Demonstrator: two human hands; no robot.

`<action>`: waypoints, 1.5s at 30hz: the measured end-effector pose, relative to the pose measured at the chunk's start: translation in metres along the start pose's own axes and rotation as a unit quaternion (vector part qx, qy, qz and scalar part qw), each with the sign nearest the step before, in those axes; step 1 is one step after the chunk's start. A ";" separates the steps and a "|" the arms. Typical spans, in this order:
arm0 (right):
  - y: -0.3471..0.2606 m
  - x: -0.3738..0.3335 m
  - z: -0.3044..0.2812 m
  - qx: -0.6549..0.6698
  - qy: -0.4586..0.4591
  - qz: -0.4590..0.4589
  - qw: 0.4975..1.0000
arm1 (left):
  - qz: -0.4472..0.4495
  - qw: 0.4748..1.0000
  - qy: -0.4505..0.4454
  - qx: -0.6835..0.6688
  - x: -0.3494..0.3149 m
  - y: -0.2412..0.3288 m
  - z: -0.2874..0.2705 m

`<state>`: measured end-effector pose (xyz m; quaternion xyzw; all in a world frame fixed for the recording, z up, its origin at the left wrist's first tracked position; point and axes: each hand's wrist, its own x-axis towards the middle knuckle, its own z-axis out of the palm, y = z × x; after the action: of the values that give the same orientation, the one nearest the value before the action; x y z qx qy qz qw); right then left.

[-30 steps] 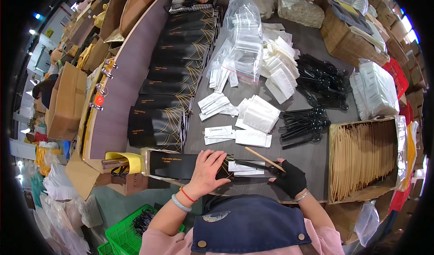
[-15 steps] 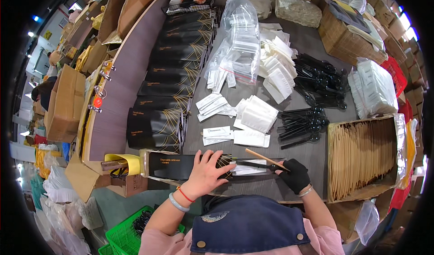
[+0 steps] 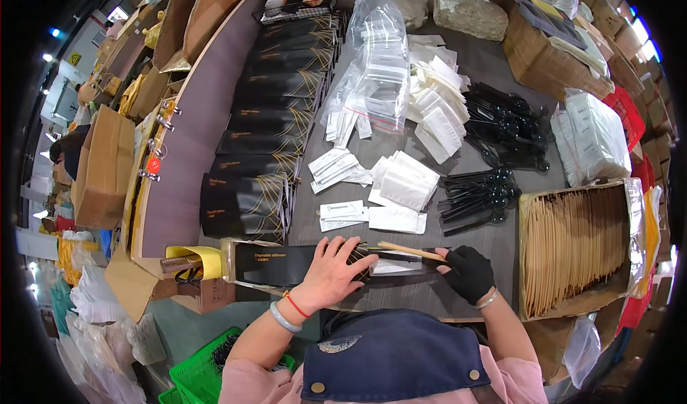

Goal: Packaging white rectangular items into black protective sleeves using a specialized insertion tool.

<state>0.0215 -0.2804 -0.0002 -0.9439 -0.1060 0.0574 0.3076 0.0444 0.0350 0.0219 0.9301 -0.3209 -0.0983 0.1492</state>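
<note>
A crowded workroom stacked with cardboard cartons surrounds a dark grey wood-grained worktop (image 3: 494, 243). At its near edge, the bare left hand (image 3: 333, 269) lies palm down, fingers spread apart, on a flat black sleeve with gold lettering and thin gold lines (image 3: 268, 264). This sleeve rests in a narrow, tape-edged cardboard box (image 3: 229, 261), just left of the person's middle. From its right end, flat white packets (image 3: 393, 267) show.

The right hand (image 3: 469, 274), in a black glove with bare fingertips, has its fingers clamped on the right end of a slim pale wooden stick (image 3: 411, 251); whether it is one stick or a pair, I cannot tell. The stick slants over the white packets, its free end near the left hand's fingers.

Beyond the hands lie small white printed packets (image 3: 343, 214), a pile of larger plain white packets (image 3: 408, 181) and bundles of glossy black plastic spoons (image 3: 481, 196). To the right stands an open cardboard carton packed with pale wooden sticks (image 3: 522, 261). To the left, a long overlapping row of black sleeves (image 3: 243, 196) runs away along a purple-grey side panel (image 3: 187, 175).
</note>
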 end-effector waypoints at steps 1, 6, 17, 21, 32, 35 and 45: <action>0.009 -0.005 -0.002 -0.045 -0.003 -0.045 0.998 | 0.004 1.000 0.000 -0.004 0.000 -0.001 0.001; 0.023 -0.006 -0.002 -0.104 -0.022 -0.127 0.986 | 0.017 1.000 0.004 -0.012 0.001 -0.003 0.002; 0.010 -0.013 0.004 -0.111 -0.004 -0.117 0.987 | 0.007 0.999 0.021 -0.033 0.003 -0.002 0.003; -0.006 0.001 0.026 -0.068 -0.022 -0.133 0.988 | 0.031 0.999 0.028 -0.035 0.004 0.003 0.004; -0.011 -0.011 0.043 0.207 -0.038 0.013 0.977 | 0.051 0.998 0.033 -0.031 0.022 0.025 0.009; -0.045 0.001 0.060 0.243 -0.012 0.043 0.969 | 0.075 0.996 0.032 -0.025 0.029 0.028 0.023; -0.040 0.013 0.014 -0.100 -0.068 -0.098 0.988 | 0.122 0.984 -0.119 0.051 0.048 0.018 -0.035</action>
<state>0.0246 -0.2379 0.0114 -0.9488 -0.2242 0.0803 0.2075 0.0806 -0.0010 0.0572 0.8719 -0.4524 -0.1726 0.0734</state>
